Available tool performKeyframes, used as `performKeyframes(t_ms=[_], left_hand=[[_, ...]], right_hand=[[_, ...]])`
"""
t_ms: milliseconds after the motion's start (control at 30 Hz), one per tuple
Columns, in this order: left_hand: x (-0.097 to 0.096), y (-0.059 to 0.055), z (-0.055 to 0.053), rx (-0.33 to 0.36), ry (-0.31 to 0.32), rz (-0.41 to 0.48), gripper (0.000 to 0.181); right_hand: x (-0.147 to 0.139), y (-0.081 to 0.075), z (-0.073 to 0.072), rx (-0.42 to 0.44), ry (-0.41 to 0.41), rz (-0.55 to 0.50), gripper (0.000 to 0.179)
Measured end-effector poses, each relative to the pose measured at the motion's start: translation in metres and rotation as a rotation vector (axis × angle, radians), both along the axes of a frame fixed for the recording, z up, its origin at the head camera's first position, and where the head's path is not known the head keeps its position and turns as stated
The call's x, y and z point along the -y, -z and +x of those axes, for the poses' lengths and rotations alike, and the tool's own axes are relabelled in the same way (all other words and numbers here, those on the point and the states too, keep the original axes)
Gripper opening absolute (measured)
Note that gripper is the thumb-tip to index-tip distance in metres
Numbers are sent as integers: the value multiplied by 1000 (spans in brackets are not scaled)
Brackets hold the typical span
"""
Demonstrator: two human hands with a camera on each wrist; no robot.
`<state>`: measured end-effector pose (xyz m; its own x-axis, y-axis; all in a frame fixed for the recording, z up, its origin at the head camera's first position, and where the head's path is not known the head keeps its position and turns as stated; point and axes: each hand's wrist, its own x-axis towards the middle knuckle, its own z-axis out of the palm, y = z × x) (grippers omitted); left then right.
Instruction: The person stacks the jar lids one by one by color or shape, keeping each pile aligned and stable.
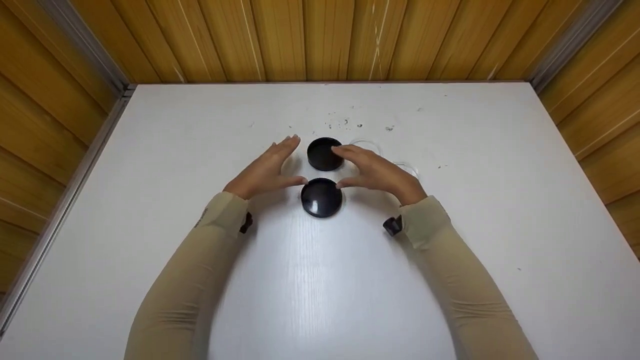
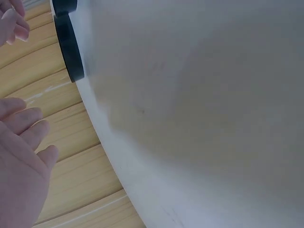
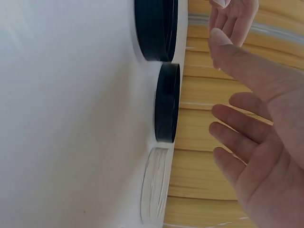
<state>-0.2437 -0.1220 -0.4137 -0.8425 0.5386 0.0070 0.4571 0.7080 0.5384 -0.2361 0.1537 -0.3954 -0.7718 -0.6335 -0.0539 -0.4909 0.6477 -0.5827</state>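
Two shallow round black lids with raised rims lie on the white table, the far lid [image 1: 320,159] just beyond the near lid [image 1: 321,200]. My left hand [image 1: 265,172] hovers to their left, fingers straight and thumb spread toward the near lid's rim. On the other side my right hand [image 1: 376,172] mirrors it, and in the head view its fingertips overlap the far lid's right edge. Neither hand holds anything. In the right wrist view, the right hand [image 3: 266,147] is raised apart from the black lids [image 3: 166,104].
Two clear round pieces lie right of the black lids, partly hidden by the right hand; one clear piece [image 3: 154,185] shows its low ridged wall. Small dark marks [image 1: 346,121] dot the table [image 1: 200,125] at the back. Wood-patterned panels [image 1: 280,40] enclose it.
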Motion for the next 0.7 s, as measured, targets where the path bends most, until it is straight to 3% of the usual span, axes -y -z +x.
performKeyframes(t_ms=[333, 700], left_hand=[[-8, 2, -21, 55, -71, -23, 101], [-22, 6, -38, 82, -87, -97, 100]], right_hand=[[0, 4, -26, 32, 83, -21, 82], [2, 13, -43, 105, 155, 34, 91]])
